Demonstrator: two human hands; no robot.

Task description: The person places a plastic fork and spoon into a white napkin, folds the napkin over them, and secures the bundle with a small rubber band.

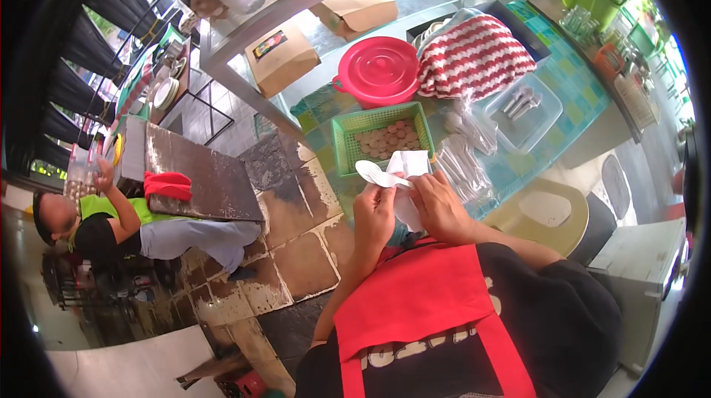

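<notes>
My left hand [375,210] pinches a white plastic spoon [366,170] together with a second white utensil, possibly a fork. My right hand [442,208] grips the handle end of these utensils and a white paper napkin [410,161]. Part of the napkin hangs down between my hands. Just beyond the right hand lies a row of white cutlery in clear plastic [464,167]. A green plastic basket [336,145] with small round tan discs [389,140] stands beyond the left hand. To the right, a clear plastic container [547,123] holds several wrapped utensils [522,102].
A red lidded tub [379,67] and a red-and-white striped cloth [476,56] sit farther back on the checked tablecloth [583,90]. Cardboard boxes [283,62] rest in a glass case. An olive plastic chair [572,203] is at right. At left, another person [111,226] sits by a dark table [205,176].
</notes>
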